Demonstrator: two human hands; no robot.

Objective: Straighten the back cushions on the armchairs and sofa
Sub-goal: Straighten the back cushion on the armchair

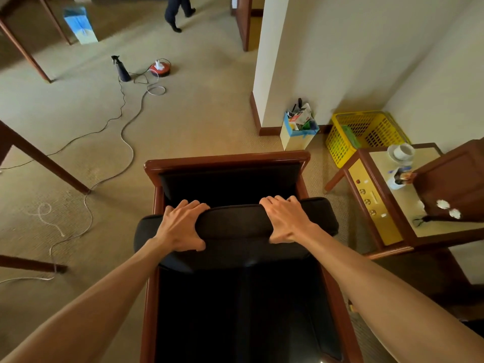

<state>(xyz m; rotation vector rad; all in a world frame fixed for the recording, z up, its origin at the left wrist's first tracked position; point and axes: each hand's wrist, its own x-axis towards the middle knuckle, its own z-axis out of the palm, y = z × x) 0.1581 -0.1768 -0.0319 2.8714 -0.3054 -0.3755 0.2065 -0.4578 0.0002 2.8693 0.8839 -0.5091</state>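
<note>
A wooden-framed armchair (225, 159) with dark upholstery stands right below me, its back rail at the far side. A black back cushion (235, 231) lies across the chair, pulled away from the backrest and wider than the frame. My left hand (180, 226) grips the cushion's top edge on the left, fingers curled over it. My right hand (285, 221) grips the same edge on the right. The black seat (241, 310) shows below the cushion.
A side table (387, 205) with a cup, small items and a dark wooden box stands to the right. A yellow basket (340, 142) and a paper bag of rubbish (298, 137) stand by the wall. Cables (125, 142), a spray bottle (121, 69) and table legs lie left. A person's legs (178, 11) appear far off.
</note>
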